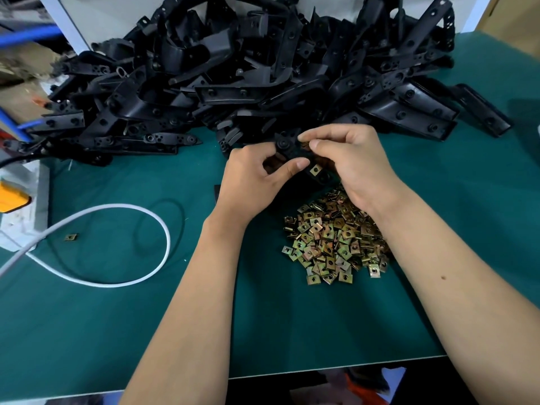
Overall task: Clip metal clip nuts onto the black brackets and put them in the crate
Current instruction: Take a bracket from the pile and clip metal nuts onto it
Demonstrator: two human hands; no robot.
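black bracket point(292, 153) held above green desk point(117, 331) at frame centre, gripped from both sides. left hand point(251, 182) curled round bracket's left end, thumb on top. right hand point(347, 162) pinches bracket's right part with thumb and forefinger. one clip nut point(315, 170) seated on bracket's lower edge between hands. loose clip nut pile point(333, 238) on desk just below hands. bracket heap point(248, 74) across upper frame. white cable point(122, 247) loops at left; single stray nut point(70, 237) near it.
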